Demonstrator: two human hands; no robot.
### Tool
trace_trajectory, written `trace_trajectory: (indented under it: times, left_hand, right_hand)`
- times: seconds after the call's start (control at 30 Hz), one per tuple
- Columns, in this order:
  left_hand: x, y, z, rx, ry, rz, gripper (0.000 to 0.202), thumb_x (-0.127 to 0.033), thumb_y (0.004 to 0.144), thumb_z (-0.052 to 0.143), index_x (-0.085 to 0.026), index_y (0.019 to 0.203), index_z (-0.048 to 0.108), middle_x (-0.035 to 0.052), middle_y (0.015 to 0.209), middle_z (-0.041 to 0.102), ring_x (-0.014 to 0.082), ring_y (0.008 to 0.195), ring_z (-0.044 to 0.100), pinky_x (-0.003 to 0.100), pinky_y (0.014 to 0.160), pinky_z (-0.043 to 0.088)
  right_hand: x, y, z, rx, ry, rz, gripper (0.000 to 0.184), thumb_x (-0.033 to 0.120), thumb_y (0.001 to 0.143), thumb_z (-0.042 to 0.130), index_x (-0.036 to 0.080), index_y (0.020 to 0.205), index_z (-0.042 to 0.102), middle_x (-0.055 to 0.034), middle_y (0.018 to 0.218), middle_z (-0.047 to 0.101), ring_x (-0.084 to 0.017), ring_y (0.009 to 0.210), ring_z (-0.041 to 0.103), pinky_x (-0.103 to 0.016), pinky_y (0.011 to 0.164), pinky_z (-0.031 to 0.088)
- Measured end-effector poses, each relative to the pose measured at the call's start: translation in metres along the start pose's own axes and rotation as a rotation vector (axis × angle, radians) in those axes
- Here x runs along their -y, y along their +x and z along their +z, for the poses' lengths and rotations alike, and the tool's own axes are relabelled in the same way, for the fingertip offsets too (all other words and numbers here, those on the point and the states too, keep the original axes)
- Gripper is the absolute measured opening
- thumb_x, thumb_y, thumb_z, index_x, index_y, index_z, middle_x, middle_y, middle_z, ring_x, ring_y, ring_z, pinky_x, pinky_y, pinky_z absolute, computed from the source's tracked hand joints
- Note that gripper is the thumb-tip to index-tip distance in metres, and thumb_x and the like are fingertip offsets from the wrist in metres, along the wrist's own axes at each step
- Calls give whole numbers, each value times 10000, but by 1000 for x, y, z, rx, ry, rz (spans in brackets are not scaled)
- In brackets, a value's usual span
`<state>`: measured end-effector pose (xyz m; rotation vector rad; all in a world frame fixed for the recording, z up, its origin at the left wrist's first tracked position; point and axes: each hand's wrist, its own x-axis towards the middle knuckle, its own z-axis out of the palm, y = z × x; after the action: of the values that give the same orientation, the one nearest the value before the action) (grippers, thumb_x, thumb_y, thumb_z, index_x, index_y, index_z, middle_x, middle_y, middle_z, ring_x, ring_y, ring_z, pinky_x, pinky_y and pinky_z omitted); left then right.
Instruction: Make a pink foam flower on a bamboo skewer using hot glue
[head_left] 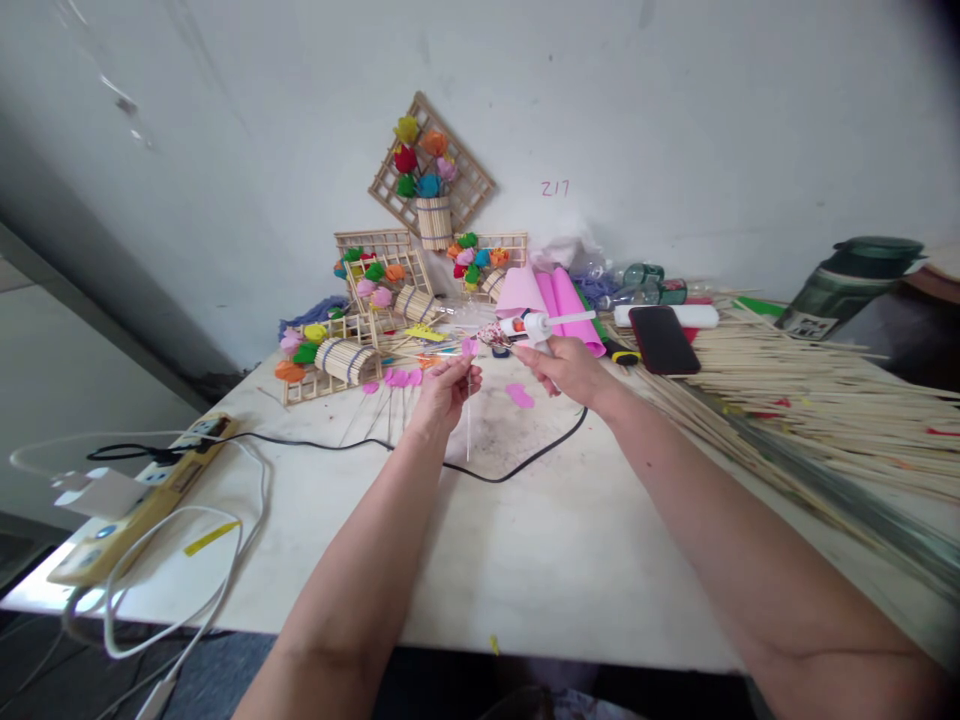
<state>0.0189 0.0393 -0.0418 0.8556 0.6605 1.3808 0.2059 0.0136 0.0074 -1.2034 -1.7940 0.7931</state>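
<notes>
My left hand pinches a thin stem with a small pink paper flower at its top. Closed round a white hot glue gun is my right hand, with a glue stick poking out of the gun's back. The gun's nozzle points left, close to the pink flower; whether they touch I cannot tell. Pink paper petals lie on the table below the gun. Several stems with pink tops rest to the left of my left hand.
A black cord crosses the table from a power strip at left. Stick frames with paper flowers stand at the back. Pink paper rolls, a phone, loose wooden sticks and a dark green flask are to the right.
</notes>
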Motion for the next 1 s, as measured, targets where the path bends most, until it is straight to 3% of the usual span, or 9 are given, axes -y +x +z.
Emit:
trace_trajectory:
  times: [1.0]
  left_hand:
    - [0,3,-3,-55,-14,43,194,-202,601,722,-108,733,616,0,617,602,54,523,554,166,547,458]
  right_hand:
    - [12,-5,-3,59,-22,29,386,545,745,502,170,658,503,27,503,453,-99,437,452,-215,409,378]
